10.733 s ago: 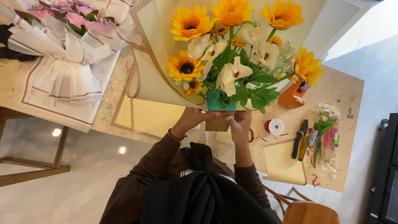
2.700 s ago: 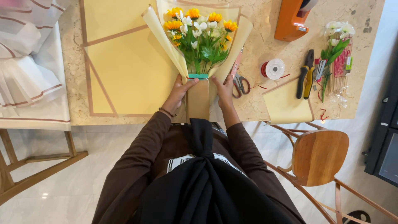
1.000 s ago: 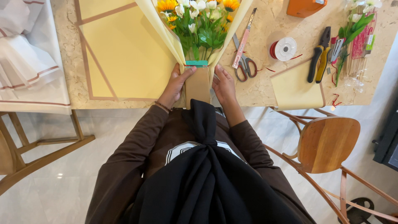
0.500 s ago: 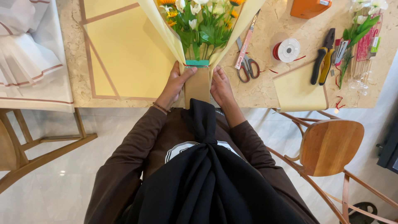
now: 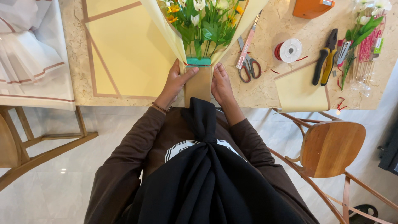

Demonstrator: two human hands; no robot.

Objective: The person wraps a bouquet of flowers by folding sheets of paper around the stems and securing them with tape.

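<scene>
Your left hand (image 5: 174, 83) and right hand (image 5: 221, 83) both clamped on the flower bouquet (image 5: 200, 62) neck, fingers wrapped around the cream paper, pink-handled scissors (image 5: 247, 58) just right of bouquet

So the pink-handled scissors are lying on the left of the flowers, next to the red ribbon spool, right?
Not quite: the pink-handled scissors lie to the right of the yellow-wrapped flower bouquet, as the head view shows. They are indeed beside the red ribbon spool.

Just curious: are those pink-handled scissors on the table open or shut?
Shut, it seems: the scissors lie flat on the table, blades together in one line, handle loops side by side.
</scene>
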